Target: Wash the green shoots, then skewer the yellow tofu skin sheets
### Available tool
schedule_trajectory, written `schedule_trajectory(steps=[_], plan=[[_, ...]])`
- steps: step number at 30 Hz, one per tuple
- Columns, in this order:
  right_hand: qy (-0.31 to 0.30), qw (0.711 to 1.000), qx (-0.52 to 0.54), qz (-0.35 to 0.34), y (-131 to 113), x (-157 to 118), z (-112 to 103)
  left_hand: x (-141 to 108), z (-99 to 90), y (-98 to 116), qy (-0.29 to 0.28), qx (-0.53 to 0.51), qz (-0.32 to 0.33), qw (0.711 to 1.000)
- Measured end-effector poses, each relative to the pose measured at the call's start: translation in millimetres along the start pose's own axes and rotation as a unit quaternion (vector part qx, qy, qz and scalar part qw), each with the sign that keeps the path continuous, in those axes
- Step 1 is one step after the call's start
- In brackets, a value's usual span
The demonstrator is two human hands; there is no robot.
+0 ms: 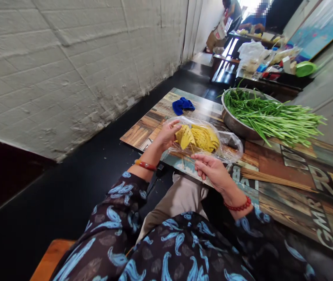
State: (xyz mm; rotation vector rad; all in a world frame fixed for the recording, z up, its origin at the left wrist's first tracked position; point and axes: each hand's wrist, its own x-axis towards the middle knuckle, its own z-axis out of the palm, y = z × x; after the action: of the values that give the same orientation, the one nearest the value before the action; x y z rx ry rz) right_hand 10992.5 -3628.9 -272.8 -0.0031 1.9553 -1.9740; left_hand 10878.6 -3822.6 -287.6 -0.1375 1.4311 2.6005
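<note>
A yellow, ridged slice of food with dark dots (pixel 185 137) is raised over the near edge of the table, in front of more yellow pieces (pixel 206 138) in a clear plastic bag (pixel 233 150). My left hand (pixel 168 134) has its fingers and thumb closed at the left edge of this slice. In my right hand (pixel 213 169) a thin wooden skewer (pixel 192 148) is pinched between thumb and fingers, its upper end meeting the slice from below. Whether the tip has gone through cannot be seen. Right of this hand lies a bundle of bamboo skewers (pixel 274 179).
A metal bowl (pixel 233 123) piled with long green chives (pixel 272 115) stands at the table's back right. Near the far left corner lies a blue cloth (pixel 182 105). Two people work at a cluttered table (pixel 260 78) beyond. A white wall (pixel 67 58) runs along the left.
</note>
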Motion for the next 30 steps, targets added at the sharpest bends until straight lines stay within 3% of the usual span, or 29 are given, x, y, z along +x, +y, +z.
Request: schedule_trajectory(steps=[7, 12, 15, 18, 24, 30], plan=[[0.041, 0.997, 0.048, 0.038, 31.4, 34.3, 27.4, -5.4, -33.5, -4.7, 0.021, 0.100, 0.001, 0.995], [0.037, 0.997, 0.062, 0.012, 30.0, 43.1, 33.4, -22.4, -48.3, -9.2, 0.028, 0.137, 0.044, 0.989], [0.045, 0.997, 0.063, -0.011, 25.1, 53.8, 39.0, -30.2, -50.7, -9.6, 0.034, 0.137, 0.043, 0.989], [0.042, 0.997, 0.058, 0.011, 26.2, 59.7, 43.8, -36.9, -51.8, -11.5, 0.044, 0.128, 0.051, 0.990], [0.043, 0.995, 0.080, 0.041, 31.1, 47.3, 37.1, -48.5, -54.0, -21.9, 0.070, 0.173, 0.073, 0.980], [0.046, 0.992, 0.121, -0.012, 12.4, 46.5, 33.9, -51.1, -46.4, -26.2, 0.079, 0.276, 0.113, 0.951]])
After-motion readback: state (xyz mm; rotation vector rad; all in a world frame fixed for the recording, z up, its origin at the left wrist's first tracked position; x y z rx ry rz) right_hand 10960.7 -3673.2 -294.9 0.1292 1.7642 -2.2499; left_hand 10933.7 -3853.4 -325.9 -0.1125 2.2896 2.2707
